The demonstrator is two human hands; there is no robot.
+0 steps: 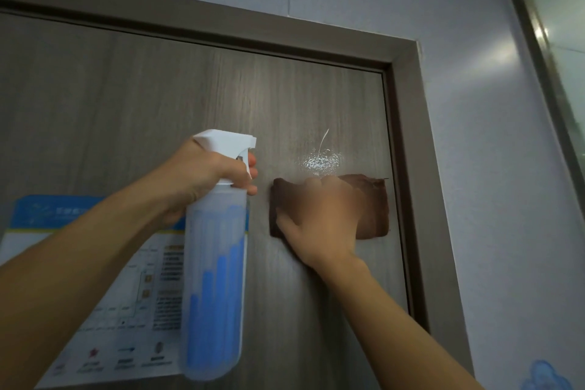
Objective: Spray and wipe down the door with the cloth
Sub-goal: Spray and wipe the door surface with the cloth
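A grey-brown wood-grain door [158, 98] fills the view. My left hand [202, 177] grips the neck of a clear spray bottle [215, 279] with a white trigger head, a finger on the trigger and the nozzle facing right. A wet patch of spray [319, 161] glistens on the door near its right edge. Just below that patch, my right hand [319, 218] presses a folded brown cloth [373, 209] flat against the door; the hand is blurred.
The door frame [411, 168] runs along the top and right side, with a pale wall [506, 168] beyond it. A printed blue-and-white notice [104, 310] is stuck on the door at lower left. A glass panel [557, 25] stands at far right.
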